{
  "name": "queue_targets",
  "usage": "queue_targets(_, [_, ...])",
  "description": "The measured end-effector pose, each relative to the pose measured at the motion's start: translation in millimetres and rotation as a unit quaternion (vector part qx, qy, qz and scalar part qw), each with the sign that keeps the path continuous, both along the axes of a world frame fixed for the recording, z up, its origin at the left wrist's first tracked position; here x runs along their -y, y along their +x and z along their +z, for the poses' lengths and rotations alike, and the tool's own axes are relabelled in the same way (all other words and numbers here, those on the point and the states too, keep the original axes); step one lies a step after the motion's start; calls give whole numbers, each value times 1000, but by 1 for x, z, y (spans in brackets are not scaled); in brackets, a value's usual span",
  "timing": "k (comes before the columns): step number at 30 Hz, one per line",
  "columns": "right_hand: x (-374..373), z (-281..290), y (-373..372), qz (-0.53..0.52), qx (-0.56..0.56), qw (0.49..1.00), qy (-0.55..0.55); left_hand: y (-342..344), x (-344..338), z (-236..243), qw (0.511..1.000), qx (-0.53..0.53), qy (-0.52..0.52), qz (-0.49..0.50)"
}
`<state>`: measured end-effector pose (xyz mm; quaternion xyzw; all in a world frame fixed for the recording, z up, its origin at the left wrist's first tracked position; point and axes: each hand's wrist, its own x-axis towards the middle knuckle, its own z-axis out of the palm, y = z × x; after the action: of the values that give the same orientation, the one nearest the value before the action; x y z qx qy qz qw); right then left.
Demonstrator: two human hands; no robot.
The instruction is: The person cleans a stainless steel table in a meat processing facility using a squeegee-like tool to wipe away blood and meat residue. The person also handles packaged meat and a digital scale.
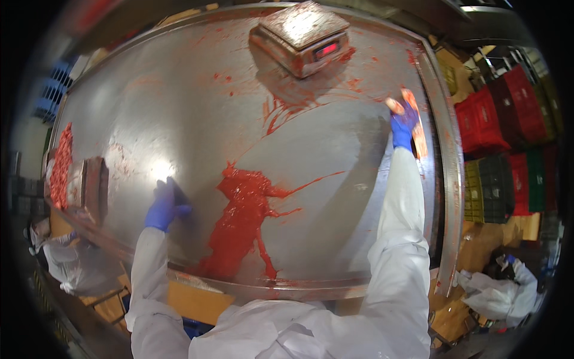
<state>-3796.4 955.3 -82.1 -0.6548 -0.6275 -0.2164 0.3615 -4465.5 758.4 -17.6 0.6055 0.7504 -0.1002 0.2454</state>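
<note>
We're looking down on a big steel table (179,107), its raised rim bending with the lens, and the top is smeared all over with red. Our left hand (162,206), in a blue glove, lies flat on the metal near the front-left, fingers spread and closed on nothing. Just to its right sits the thickest pool of red paste (242,218), running from mid-table down to the near rim, with thin streaks shooting off to the right. Our right hand (403,125), also blue-gloved, is stretched far out toward the right rim and is wrapped around an orange scraper (417,122), its long blade standing on the table beside the edge (how tightly the fingers close, we cannot tell exactly, but they are round the tool). At the far end a small weighing scale (302,36) stands on the metal, its platform spattered, its display glowing red. On the left edge there's a tray of red pieces (61,164) next to a dark block. Beyond the right rim, stacked crates (502,119) in red, green and yellow line the room, and white bags (499,293) lie crumpled on the floor.
</note>
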Motion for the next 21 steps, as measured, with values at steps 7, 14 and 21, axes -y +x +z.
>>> queue_targets(7, [38,28,-289,405,-68,886,-217,19,-4,23,998,11,-51,36])
queue_targets(14, [203,67,-327,236,-437,819,-286,17,-7,10,998,-44,-48,-10])
queue_targets(21, [205,57,-30,-34,-360,922,139,-16,5,-30,977,-170,12,-130])
